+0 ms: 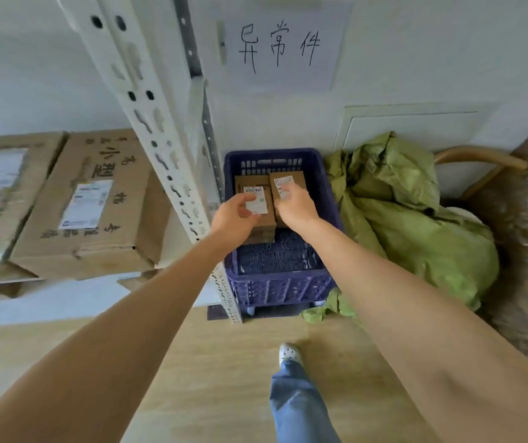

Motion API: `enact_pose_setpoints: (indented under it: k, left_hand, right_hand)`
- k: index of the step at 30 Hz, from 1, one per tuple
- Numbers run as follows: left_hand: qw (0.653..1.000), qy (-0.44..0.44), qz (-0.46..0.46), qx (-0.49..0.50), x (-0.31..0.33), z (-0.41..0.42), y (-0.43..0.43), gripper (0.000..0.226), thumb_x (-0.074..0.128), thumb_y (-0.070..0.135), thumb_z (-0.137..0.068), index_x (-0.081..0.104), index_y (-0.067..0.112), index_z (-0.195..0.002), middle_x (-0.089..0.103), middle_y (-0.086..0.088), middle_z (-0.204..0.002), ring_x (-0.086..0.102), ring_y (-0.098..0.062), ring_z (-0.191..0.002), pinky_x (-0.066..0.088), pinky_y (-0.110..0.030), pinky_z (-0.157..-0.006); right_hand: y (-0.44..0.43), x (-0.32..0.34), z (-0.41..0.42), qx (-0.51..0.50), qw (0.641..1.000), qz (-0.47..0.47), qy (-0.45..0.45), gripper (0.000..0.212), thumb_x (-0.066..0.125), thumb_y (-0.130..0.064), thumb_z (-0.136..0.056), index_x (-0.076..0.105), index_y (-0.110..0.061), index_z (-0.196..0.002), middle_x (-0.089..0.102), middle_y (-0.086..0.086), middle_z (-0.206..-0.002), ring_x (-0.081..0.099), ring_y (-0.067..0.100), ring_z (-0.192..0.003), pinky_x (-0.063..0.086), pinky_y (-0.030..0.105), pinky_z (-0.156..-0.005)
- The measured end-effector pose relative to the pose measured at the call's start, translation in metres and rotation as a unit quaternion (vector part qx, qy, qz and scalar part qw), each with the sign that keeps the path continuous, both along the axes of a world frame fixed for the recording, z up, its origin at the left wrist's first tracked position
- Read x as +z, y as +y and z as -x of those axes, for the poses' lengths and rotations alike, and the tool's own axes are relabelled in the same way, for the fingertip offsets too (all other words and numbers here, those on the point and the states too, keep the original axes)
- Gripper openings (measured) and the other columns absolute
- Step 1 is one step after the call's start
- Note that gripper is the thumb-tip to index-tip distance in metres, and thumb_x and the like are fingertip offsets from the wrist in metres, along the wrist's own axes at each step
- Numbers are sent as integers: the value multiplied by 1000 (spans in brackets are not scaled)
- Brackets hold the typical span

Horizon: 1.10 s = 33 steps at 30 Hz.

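So, the job: two small parcels are being handled in the crate, one per hand. Whether they are going in or coming out cannot be told.
Left hand (235, 219): fingers curled round the near end of the left box (257, 199), thumb lying on its white label. It is a firm hold from the end, which probably keeps the label readable.
Right hand (294, 207): fingers bent over the near end of the right box (288, 182), blurred tips on its label. The thumb is hidden, so the exact grip is unclear.
Where the boxes are: side by side and touching, label up, in the far half of the purple crate (275, 284), close to its back wall. The left box seems to sit higher, perhaps on another box. Whether either one rests or hangs in the hand cannot be told.
Why there: a handwritten paper sign (283, 46) hangs on the wall right above the crate, likely marking it as a bin for set-aside items.
Why the reach: the crate sits low on the floor (224, 362), wedged between the shelf upright (157, 129) and the green bags (400, 212), so both arms stretch straight down and forward.
Nearby: large cartons (86, 203) on the shelf at left, and a wooden chair (480, 158) beyond the bags.
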<state>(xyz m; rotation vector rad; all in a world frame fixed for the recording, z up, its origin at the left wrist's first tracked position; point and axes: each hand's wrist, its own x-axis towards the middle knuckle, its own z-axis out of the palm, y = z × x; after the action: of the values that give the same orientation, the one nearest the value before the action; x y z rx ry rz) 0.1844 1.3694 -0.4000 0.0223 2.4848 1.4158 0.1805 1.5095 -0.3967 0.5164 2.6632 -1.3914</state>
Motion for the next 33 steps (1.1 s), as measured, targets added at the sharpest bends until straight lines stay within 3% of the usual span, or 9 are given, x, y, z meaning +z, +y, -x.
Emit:
enact_pose_setpoints:
  k: [3, 5, 9, 14, 18, 23, 27, 30, 33]
  left_hand:
    - [999, 27, 6, -23, 21, -45, -32, 42, 61, 15, -98, 52, 23, -139, 62, -4, -118, 61, -21, -103, 53, -26, -75]
    - [998, 48, 17, -34, 36, -69, -53, 42, 60, 15, -98, 52, 23, -139, 61, -4, -117, 61, -20, -98, 46, -20, -66]
    - [996, 85, 24, -22, 64, -104, -99, 42, 61, 17, -98, 52, 23, -139, 62, -7, -123, 60, -18, -98, 45, -20, -65]
    - [993, 115, 17, 29, 103, -123, -162, 44, 61, 14, -97, 52, 22, -140, 61, -7, -125, 57, -17, -101, 47, -27, -80]
    - [985, 159, 27, 68, 138, -120, -213, 44, 59, 14, -98, 52, 24, -140, 61, -2, -120, 60, -20, -100, 53, -31, -73]
    - [972, 205, 17, 115, 181, -113, -267, 42, 58, 11, -98, 53, 24, -138, 62, -3, -117, 59, -8, -79, 48, -17, -58]
    - [960, 236, 10, 151, 216, -104, -313, 41, 60, 16, -98, 54, 27, -137, 61, -6, -122, 65, -21, -93, 47, -24, -63]
    - [952, 253, 7, 172, 241, -96, -342, 40, 60, 14, -99, 55, 24, -137, 62, -7, -119, 63, -18, -85, 52, -25, -61]
    - [945, 269, 11, 184, 264, -86, -367, 40, 60, 14, -99, 54, 25, -137, 62, -6, -118, 65, -25, -96, 58, -39, -83]
  right_hand:
    - [-28, 17, -45, 14, 1000, -8, 13, 45, 50, -10, -101, 43, -10, -145, 47, 10, -147, 47, 28, -134, 39, 29, -98]
    - [-46, 31, -70, 26, 999, -11, 20, 47, 49, -9, -101, 41, -11, -147, 45, 10, -150, 44, 26, -136, 38, 29, -101]
    - [-87, 58, -108, 47, 997, -10, 61, 45, 49, -11, -102, 42, -10, -146, 46, 12, -148, 47, 27, -132, 43, 36, -105]
    - [-144, 96, -127, 93, 990, 0, 104, 41, 51, -15, -102, 46, -9, -142, 50, 10, -145, 53, 16, -114, 43, 21, -83]
    - [-184, 130, -123, 120, 985, 4, 125, 43, 49, -14, -102, 43, -10, -145, 44, 11, -150, 45, 25, -135, 39, 35, -106]
    - [-236, 174, -107, 170, 971, 11, 167, 43, 50, -17, -103, 42, -10, -145, 46, 11, -147, 46, 24, -133, 37, 27, -98]
    - [-284, 213, -84, 209, 955, 15, 208, 41, 50, -18, -102, 46, -11, -142, 50, 11, -144, 48, 24, -132, 34, 29, -108]
    - [-315, 240, -69, 224, 945, 30, 237, 39, 51, -17, -102, 47, -10, -141, 51, 13, -141, 49, 23, -129, 35, 26, -98]
    - [-341, 262, -54, 229, 935, 47, 266, 40, 51, -15, -102, 48, -9, -141, 51, 13, -142, 50, 23, -129, 37, 26, -100]
